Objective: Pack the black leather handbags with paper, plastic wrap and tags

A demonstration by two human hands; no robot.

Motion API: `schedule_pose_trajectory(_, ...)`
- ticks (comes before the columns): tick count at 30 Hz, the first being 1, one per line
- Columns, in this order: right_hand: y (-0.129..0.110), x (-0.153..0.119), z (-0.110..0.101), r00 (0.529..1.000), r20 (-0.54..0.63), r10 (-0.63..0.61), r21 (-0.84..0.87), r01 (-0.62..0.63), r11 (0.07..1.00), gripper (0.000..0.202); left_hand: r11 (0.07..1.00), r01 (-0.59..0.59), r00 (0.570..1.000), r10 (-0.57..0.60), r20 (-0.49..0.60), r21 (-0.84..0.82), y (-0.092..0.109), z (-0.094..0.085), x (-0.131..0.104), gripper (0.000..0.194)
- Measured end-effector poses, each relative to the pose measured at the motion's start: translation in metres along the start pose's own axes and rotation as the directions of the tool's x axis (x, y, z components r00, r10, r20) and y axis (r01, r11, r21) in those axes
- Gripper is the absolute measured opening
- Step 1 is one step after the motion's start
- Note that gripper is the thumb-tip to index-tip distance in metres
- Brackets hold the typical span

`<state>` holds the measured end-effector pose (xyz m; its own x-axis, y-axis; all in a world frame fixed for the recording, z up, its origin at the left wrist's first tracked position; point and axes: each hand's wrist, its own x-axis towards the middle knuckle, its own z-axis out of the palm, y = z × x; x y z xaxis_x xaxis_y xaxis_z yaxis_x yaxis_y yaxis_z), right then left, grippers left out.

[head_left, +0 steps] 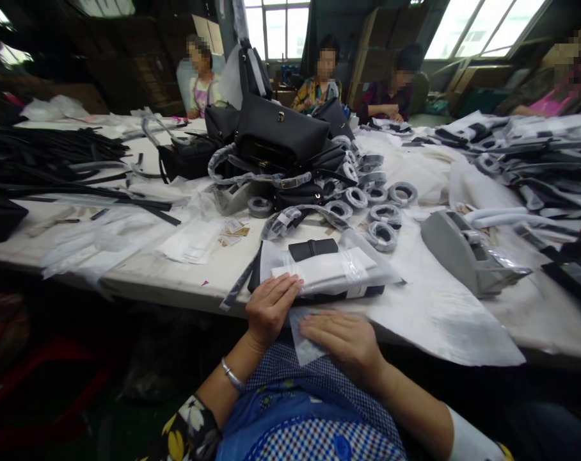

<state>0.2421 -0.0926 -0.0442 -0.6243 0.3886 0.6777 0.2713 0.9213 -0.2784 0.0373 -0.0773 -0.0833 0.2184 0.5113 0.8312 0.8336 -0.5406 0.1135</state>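
A black bag (374, 291) lies flat at the table's front edge, partly covered by translucent wrapping (271, 254) and a white packet (314, 270). A black rolled or strapped piece (312, 248) rests behind the packet. My left hand (270, 306) lies with its fingers stretched out on the near left part of the wrapping. Just right of it and nearer my body, my right hand (343, 339) is flat, fingers extended, over a loose flap of thin translucent sheet (302, 339) that hangs below the table edge.
Black bags (281, 131) are piled behind, with several wrapped strap coils (381, 235) beside them. A grey tape dispenser (463, 253) stands right. Black straps (55, 150) and white sheets (189, 240) lie left. Several people sit across the table (141, 282).
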Motion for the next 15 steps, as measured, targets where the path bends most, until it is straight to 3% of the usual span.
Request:
schedule_pose_trajectory(5,0.024,0.042,-0.013,0.992,0.059,0.111,-0.005,-0.111,0.994,0.029,0.999,0.039,0.999,-0.038,0.024,-0.026,0.002,-0.002,0.001,0.033)
schedule_pose_trajectory(10,0.048,0.068,-0.006,0.96,0.116,0.254,-0.099,-0.243,0.965,0.023,0.995,0.099,0.995,-0.099,-0.004,-0.023,0.003,-0.004,0.003,0.025)
schedule_pose_trajectory(15,0.059,0.077,0.004,0.906,0.149,0.397,-0.117,-0.383,0.916,0.012,0.991,0.129,0.992,-0.129,0.003,-0.042,0.001,-0.006,0.001,0.028)
